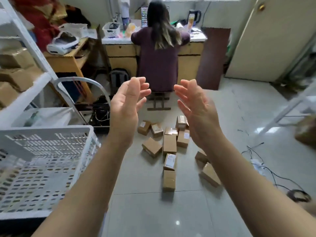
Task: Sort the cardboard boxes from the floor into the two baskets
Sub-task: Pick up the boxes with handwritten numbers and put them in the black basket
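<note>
Brown cardboard boxes (169,144) lie scattered on the grey tiled floor (230,134), well below two raised bare hands; the left hand (127,101) and right hand (196,106) face each other, fingers spread, grasping nothing; a white perforated basket (51,134) sits at the left; beyond, a person in purple (158,60) sits facing a table (119,41).

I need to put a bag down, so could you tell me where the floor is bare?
Bare tiles lie near the camera, between the white basket and the cables. The cardboard boxes crowd the middle.
</note>
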`<move>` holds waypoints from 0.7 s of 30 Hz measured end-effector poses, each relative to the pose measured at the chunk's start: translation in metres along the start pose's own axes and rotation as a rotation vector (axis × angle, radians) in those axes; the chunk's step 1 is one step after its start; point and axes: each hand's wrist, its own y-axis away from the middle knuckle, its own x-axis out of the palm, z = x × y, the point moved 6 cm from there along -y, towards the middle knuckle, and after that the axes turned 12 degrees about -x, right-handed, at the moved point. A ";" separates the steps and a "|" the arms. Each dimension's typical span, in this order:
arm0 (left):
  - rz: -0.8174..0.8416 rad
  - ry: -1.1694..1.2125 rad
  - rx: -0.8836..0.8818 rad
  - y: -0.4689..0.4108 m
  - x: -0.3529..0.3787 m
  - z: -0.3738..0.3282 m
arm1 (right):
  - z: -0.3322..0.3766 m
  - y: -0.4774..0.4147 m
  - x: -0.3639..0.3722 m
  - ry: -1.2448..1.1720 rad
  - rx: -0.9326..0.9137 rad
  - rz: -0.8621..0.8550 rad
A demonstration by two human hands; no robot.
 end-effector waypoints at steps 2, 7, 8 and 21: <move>0.039 0.002 -0.013 -0.002 0.044 0.007 | 0.007 -0.004 -0.051 0.022 0.005 -0.068; 0.108 0.013 -0.048 -0.001 0.139 0.029 | 0.020 -0.010 -0.160 0.051 0.016 -0.167; 0.128 0.019 -0.057 -0.001 0.157 0.035 | 0.021 -0.011 -0.179 0.050 0.015 -0.189; 0.357 -0.032 -0.192 -0.027 0.307 0.100 | 0.000 -0.014 -0.324 0.079 0.102 -0.462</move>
